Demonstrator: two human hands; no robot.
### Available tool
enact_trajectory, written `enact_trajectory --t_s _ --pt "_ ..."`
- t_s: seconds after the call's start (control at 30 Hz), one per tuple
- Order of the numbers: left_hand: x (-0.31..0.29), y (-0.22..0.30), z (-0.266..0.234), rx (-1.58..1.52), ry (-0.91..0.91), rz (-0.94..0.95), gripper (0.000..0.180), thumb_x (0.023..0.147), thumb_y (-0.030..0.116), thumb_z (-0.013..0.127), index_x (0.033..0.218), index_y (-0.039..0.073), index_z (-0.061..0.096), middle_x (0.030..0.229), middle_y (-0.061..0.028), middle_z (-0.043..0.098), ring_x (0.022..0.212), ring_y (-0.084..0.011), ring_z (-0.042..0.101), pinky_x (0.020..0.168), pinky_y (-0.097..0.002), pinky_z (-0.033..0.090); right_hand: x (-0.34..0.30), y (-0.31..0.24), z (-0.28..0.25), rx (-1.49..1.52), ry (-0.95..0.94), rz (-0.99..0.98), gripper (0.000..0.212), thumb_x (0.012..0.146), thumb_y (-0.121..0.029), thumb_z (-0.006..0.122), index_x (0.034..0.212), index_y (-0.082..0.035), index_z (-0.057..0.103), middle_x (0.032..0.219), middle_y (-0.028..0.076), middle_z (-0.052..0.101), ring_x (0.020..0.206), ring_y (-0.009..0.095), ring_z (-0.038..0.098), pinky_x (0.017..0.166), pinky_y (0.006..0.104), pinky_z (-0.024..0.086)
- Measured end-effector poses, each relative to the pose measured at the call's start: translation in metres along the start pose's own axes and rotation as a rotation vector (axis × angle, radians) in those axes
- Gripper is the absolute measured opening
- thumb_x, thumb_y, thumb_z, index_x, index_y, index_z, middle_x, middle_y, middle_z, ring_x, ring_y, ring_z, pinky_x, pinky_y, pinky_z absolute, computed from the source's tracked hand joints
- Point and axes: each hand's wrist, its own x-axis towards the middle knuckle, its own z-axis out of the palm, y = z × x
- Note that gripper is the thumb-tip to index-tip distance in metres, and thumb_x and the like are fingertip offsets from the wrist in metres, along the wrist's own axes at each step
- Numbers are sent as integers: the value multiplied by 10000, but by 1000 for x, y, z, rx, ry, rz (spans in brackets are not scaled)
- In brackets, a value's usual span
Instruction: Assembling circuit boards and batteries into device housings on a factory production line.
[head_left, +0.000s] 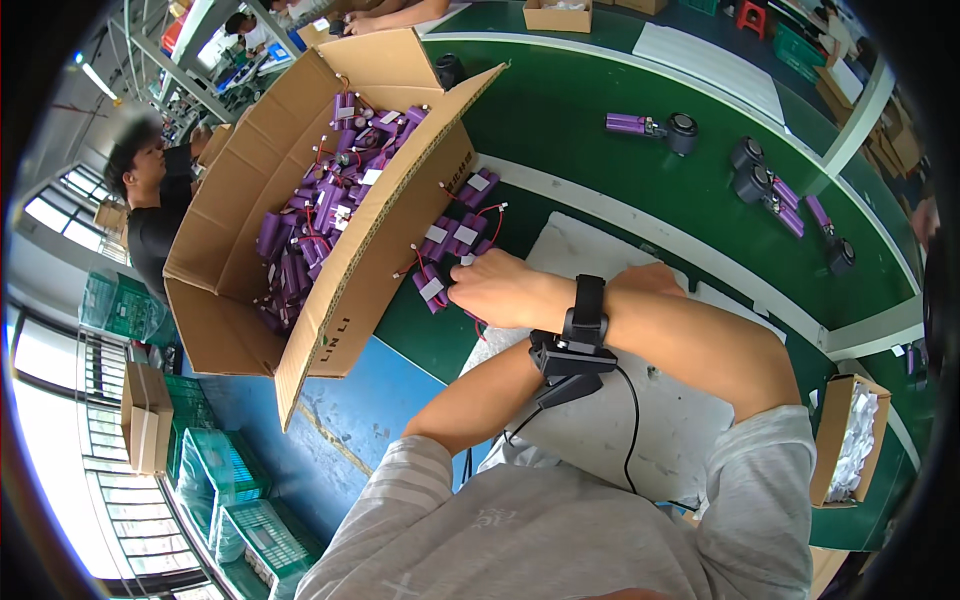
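Observation:
My right hand reaches across to the left, fingers curled on a purple battery pack with a white label and red wires. Several more such packs lie in a loose pile just beyond it, beside the big cardboard box. A black strap with a small black device sits on that wrist, its cable trailing down. My left forearm crosses under the right one. Only a bit of my left hand shows past it, over the white foam sheet, with its fingers hidden.
A large open cardboard box holds several purple packs. A green belt carries purple cells with black round parts. A small carton of white pieces stands at right. Another person works at left, above green crates.

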Motion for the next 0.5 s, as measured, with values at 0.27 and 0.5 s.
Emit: enact_trajectory --t_s 0.27,0.5 --pt "0 -13 25 -864 23 -220 288 798 199 683 1057 92 614 1103 -87 628 1084 -252 568 852 -363 503 -15 2 -11 38 90 -4 118 734 -102 685 836 -51 656 740 124 659 729 305 663 645 393 521" --pt "-30 -13 37 -538 563 274 345 986 267 497 1253 53 542 1176 -110 595 1097 -193 587 912 -360 485 -80 29 -97 677 414 201 219 807 -96 697 999 -9 636 781 128 675 729 219 661 620 350 508"
